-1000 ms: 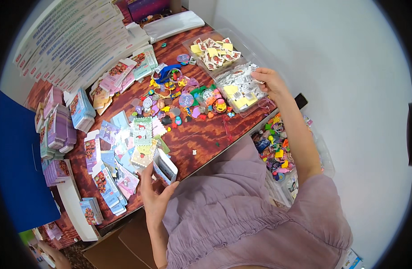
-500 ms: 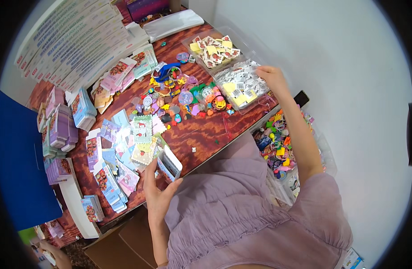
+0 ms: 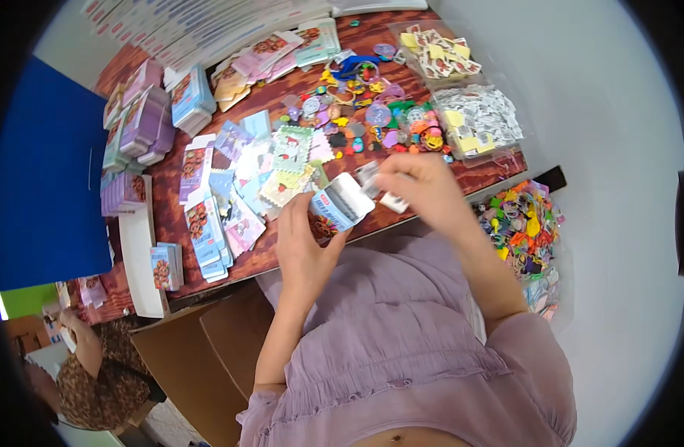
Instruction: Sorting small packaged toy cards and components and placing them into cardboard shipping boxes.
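My left hand [image 3: 306, 242] is closed round a small blue and white cardboard box [image 3: 336, 211], tilted so that its open end points up and to the right. Just beside that opening is my right hand [image 3: 424, 186], its fingers pinched on a small whitish sachet [image 3: 368, 177], smeared by motion. A second small white piece [image 3: 394, 202] shows under the right fingers; whether they hold it I cannot tell. Left of the box lie scattered patterned cards [image 3: 290, 153] with wavy edges and flat blue cartons [image 3: 206, 231].
Small colourful trinkets [image 3: 379, 115] cover the table's middle. At the back right, clear trays hold white sachets [image 3: 480, 115] and red-and-white packets [image 3: 439, 56]. A bin of plastic toys [image 3: 524, 223] stands at right. Boxes [image 3: 144, 123] are stacked left, near a blue panel [image 3: 51, 171]. Another person [image 3: 103, 365] sits lower left.
My right hand has come from the sachet tray to the box's mouth, now with a sachet. My left hand has raised and tilted the box. The whole view has shifted.
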